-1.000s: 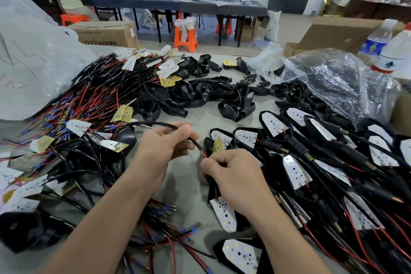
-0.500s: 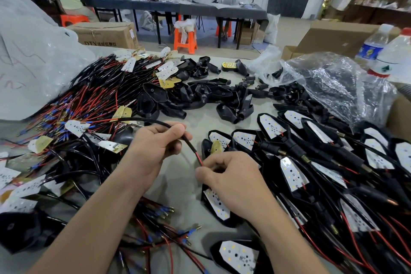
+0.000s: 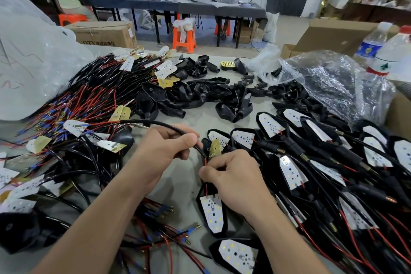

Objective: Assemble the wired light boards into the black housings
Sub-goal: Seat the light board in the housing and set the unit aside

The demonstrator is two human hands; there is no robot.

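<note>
My left hand [image 3: 162, 151] pinches a black sheathed cable [image 3: 155, 123] that arcs off to the left; red wire shows at its end. My right hand [image 3: 231, 176] grips a black housing [image 3: 205, 187] whose lower end holds a white light board [image 3: 212, 211]. A yellowish board [image 3: 215, 148] stands tilted just above that hand's fingers. Most of the housing's upper part is hidden under the hand. Finished housings with white boards [image 3: 291, 171] lie in rows to the right. Loose wired boards [image 3: 75, 127] are heaped at the left.
Empty black housings [image 3: 200, 95] are piled mid-table. A clear plastic bag [image 3: 329, 82] of parts and two water bottles [image 3: 391, 55] sit at the right, a large white bag [image 3: 29, 62] at the left. Terminal-tipped wires [image 3: 173, 229] lie near my forearms. People work at tables behind.
Both hands and the parts in them have stayed nearly in place. The left hand's pinch sits a little closer to the right hand than a second ago, and the cable's arc has shifted slightly.
</note>
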